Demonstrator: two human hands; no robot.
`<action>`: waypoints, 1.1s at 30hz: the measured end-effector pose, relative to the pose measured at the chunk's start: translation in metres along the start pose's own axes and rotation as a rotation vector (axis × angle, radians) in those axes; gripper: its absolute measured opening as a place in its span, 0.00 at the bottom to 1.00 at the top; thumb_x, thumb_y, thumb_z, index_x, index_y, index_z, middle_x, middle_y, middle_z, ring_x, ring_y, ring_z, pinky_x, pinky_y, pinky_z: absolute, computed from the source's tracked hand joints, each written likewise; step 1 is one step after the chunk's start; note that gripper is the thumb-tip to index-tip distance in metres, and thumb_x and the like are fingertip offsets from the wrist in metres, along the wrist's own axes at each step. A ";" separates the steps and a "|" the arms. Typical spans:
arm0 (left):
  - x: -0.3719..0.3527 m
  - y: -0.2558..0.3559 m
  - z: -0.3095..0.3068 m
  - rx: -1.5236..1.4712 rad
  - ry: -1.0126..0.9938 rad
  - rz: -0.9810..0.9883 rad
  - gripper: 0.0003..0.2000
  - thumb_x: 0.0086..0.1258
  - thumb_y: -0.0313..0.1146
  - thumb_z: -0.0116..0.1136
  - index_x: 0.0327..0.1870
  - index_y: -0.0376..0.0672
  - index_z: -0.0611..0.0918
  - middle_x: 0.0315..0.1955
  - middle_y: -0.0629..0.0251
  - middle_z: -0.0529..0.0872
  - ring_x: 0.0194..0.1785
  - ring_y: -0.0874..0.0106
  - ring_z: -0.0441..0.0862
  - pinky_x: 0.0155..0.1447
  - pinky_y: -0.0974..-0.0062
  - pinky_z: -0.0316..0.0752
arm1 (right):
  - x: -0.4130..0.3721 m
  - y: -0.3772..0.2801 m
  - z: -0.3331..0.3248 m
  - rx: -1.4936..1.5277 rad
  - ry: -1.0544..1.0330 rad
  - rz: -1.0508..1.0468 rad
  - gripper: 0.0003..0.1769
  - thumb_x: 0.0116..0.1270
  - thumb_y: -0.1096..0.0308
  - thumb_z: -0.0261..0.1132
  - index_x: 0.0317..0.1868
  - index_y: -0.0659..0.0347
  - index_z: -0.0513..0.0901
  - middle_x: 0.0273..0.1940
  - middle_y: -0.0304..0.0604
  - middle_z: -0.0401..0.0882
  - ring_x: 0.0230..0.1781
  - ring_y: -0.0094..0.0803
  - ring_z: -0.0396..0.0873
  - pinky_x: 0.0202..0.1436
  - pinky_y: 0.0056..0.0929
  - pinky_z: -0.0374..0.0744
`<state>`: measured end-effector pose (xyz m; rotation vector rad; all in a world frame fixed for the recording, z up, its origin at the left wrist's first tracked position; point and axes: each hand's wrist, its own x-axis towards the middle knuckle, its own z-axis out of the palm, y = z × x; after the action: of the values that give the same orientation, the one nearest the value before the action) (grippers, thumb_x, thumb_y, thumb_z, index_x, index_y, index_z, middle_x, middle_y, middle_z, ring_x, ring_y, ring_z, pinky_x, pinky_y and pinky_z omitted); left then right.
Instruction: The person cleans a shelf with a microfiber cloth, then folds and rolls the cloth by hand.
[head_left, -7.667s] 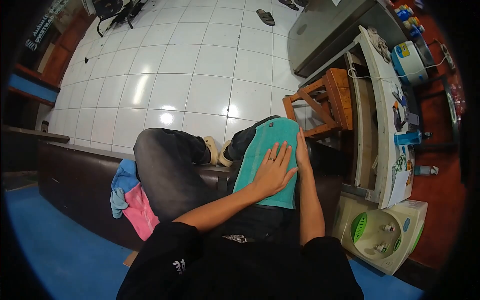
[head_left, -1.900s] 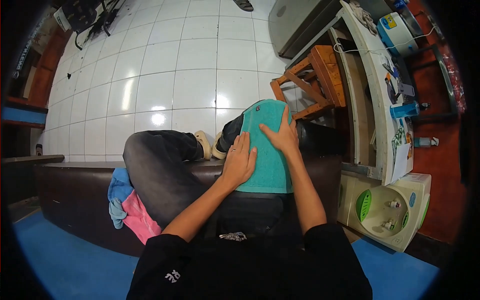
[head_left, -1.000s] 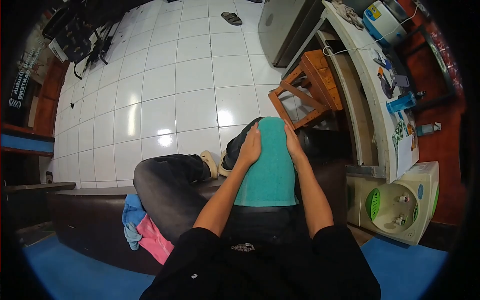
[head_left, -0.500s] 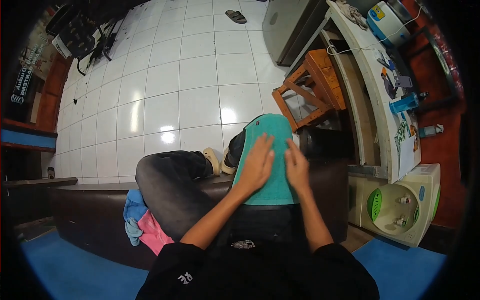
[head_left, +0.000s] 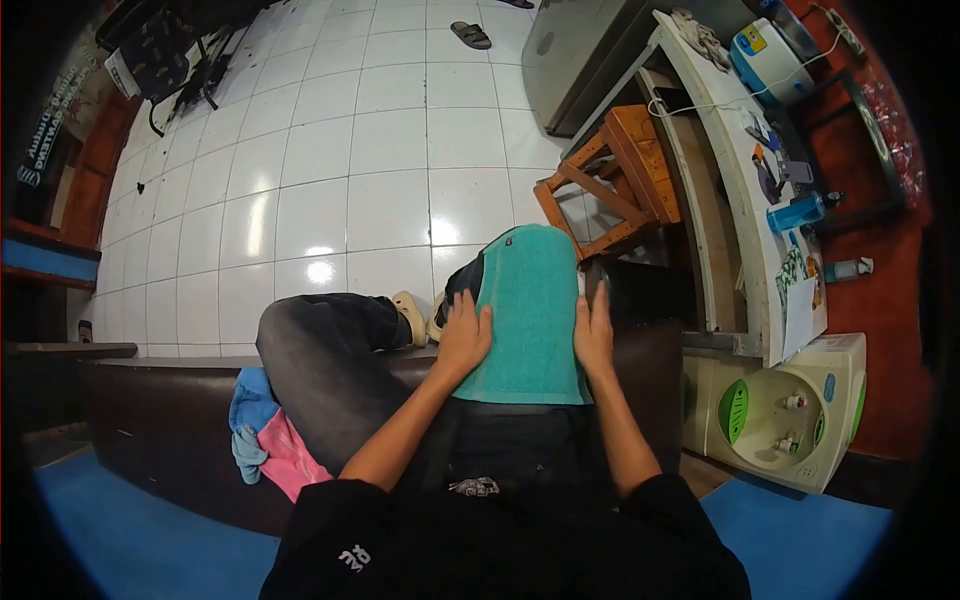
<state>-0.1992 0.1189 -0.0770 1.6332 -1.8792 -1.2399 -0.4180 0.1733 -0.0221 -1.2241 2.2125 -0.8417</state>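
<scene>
A teal towel (head_left: 530, 320) lies spread flat over my right thigh and knee, with a small dark label near its far left corner. My left hand (head_left: 466, 335) rests along the towel's left edge, fingers stretched out and pointing away from me. At the right edge is my right hand (head_left: 594, 332), its fingers straight and the palm turned in against the side of the leg. Neither hand grips the cloth. Beside my left thigh, a pink cloth (head_left: 290, 450) and a blue cloth (head_left: 252, 402) lie crumpled on the dark seat.
I sit on a dark brown bench (head_left: 170, 430). An orange wooden stool (head_left: 625, 175) stands ahead to the right, next to a white desk (head_left: 740, 190) with bottles and small items. A cream water dispenser (head_left: 770, 410) lies at the right. A sandal (head_left: 470, 36) is on the tiled floor.
My left hand has moved from the middle of the towel to its left edge. My right hand has shifted slightly outward to the right edge. The view has turned a little.
</scene>
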 end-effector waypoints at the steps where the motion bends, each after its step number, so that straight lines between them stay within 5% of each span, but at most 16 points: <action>1: -0.008 0.012 -0.005 -0.006 0.000 -0.004 0.29 0.79 0.43 0.41 0.71 0.29 0.62 0.70 0.38 0.65 0.72 0.41 0.62 0.73 0.50 0.59 | -0.012 -0.016 -0.009 -0.006 -0.004 -0.001 0.35 0.79 0.54 0.49 0.75 0.71 0.54 0.76 0.64 0.49 0.78 0.51 0.52 0.77 0.38 0.55; 3: -0.031 0.059 -0.030 -0.014 0.208 0.434 0.27 0.79 0.41 0.42 0.74 0.37 0.63 0.72 0.42 0.63 0.74 0.42 0.59 0.76 0.53 0.54 | -0.041 -0.060 -0.027 -0.018 0.075 -0.275 0.34 0.77 0.61 0.53 0.75 0.72 0.54 0.75 0.66 0.51 0.77 0.57 0.52 0.77 0.42 0.55; 4: -0.039 0.069 -0.030 -0.018 0.203 0.432 0.27 0.79 0.41 0.42 0.74 0.37 0.63 0.72 0.42 0.63 0.74 0.42 0.59 0.76 0.53 0.54 | -0.050 -0.058 -0.024 0.025 -0.035 -0.278 0.34 0.76 0.64 0.54 0.75 0.70 0.55 0.75 0.66 0.51 0.77 0.58 0.51 0.77 0.44 0.54; 6: -0.047 0.081 -0.027 0.015 -0.134 0.601 0.26 0.78 0.39 0.44 0.74 0.41 0.63 0.74 0.46 0.61 0.75 0.44 0.58 0.75 0.50 0.54 | -0.068 -0.031 0.002 -0.177 -0.146 -0.370 0.31 0.74 0.65 0.55 0.74 0.66 0.61 0.76 0.63 0.52 0.77 0.60 0.50 0.77 0.50 0.51; 10: -0.032 0.075 -0.024 0.093 -0.118 0.592 0.25 0.78 0.37 0.44 0.74 0.45 0.65 0.73 0.46 0.62 0.74 0.45 0.61 0.74 0.50 0.56 | -0.059 -0.044 0.002 -0.059 -0.067 -0.331 0.27 0.76 0.61 0.52 0.72 0.62 0.68 0.76 0.61 0.54 0.76 0.60 0.51 0.77 0.50 0.53; 17: -0.018 0.048 -0.015 -0.061 0.027 0.474 0.24 0.79 0.39 0.42 0.72 0.42 0.67 0.69 0.39 0.67 0.71 0.43 0.64 0.74 0.55 0.59 | -0.025 -0.023 0.007 0.222 -0.078 -0.128 0.29 0.79 0.57 0.47 0.75 0.58 0.62 0.77 0.57 0.53 0.78 0.52 0.52 0.77 0.41 0.55; 22: -0.004 -0.003 -0.008 -0.145 -0.055 0.076 0.27 0.79 0.38 0.43 0.70 0.26 0.64 0.70 0.35 0.63 0.74 0.42 0.60 0.77 0.55 0.53 | -0.018 -0.012 -0.001 -0.013 -0.004 -0.039 0.31 0.80 0.57 0.45 0.76 0.65 0.57 0.76 0.64 0.50 0.77 0.56 0.53 0.76 0.41 0.56; 27: -0.044 0.052 -0.044 0.053 0.134 0.340 0.31 0.77 0.44 0.48 0.73 0.31 0.60 0.72 0.39 0.61 0.73 0.43 0.61 0.72 0.46 0.58 | -0.059 -0.072 -0.032 0.057 -0.051 -0.257 0.31 0.77 0.62 0.51 0.75 0.69 0.57 0.76 0.69 0.48 0.78 0.59 0.48 0.78 0.43 0.52; 29: -0.054 0.079 -0.050 -0.009 -0.057 0.566 0.30 0.75 0.42 0.51 0.73 0.34 0.63 0.72 0.38 0.61 0.75 0.42 0.58 0.76 0.53 0.53 | -0.074 -0.059 -0.021 0.071 -0.102 -0.228 0.31 0.76 0.63 0.53 0.75 0.68 0.58 0.76 0.67 0.47 0.78 0.59 0.46 0.78 0.43 0.51; 33: -0.049 0.074 -0.036 0.193 -0.169 0.666 0.28 0.76 0.41 0.50 0.74 0.40 0.64 0.72 0.40 0.60 0.75 0.42 0.57 0.75 0.52 0.54 | -0.075 -0.031 -0.008 -0.105 -0.119 -0.345 0.31 0.76 0.62 0.52 0.76 0.63 0.59 0.77 0.63 0.47 0.79 0.55 0.47 0.78 0.42 0.53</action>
<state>-0.2044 0.1472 0.0144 0.8533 -2.4231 -0.9428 -0.3682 0.2275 0.0136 -1.6936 2.0025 -0.7623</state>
